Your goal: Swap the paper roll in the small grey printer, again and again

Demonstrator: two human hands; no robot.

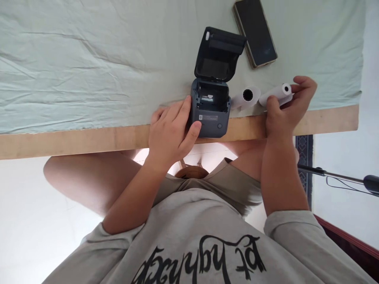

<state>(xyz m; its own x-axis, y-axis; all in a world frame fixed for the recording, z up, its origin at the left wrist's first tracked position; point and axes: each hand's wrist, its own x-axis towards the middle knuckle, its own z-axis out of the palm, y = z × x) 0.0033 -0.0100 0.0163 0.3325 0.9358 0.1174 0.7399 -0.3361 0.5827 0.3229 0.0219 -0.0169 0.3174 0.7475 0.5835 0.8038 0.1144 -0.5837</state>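
- Our open mini printer (pixel 214 81) sits by the table edge (pixel 89 142), probably for easy reach.
- Our left hand (pixel 173 130), thumb spread from fingers, touches its side, maybe for steadiness.
- Our right hand (pixel 286 112) pinches 1 paper roll (pixel 274 96); the other roll (pixel 242 102) sits between.

Your table (pixel 127 138) spanning the frame, bare wooden front edge across its middle, wrinkled pale green cloth (pixel 89 79) spread over the top, portable thermal printer (pixel 211 88) near the centre with its lid raised, white paper roll (pixel 244 103) just right of it, dark-screened smartphone (pixel 257 33) at upper right.
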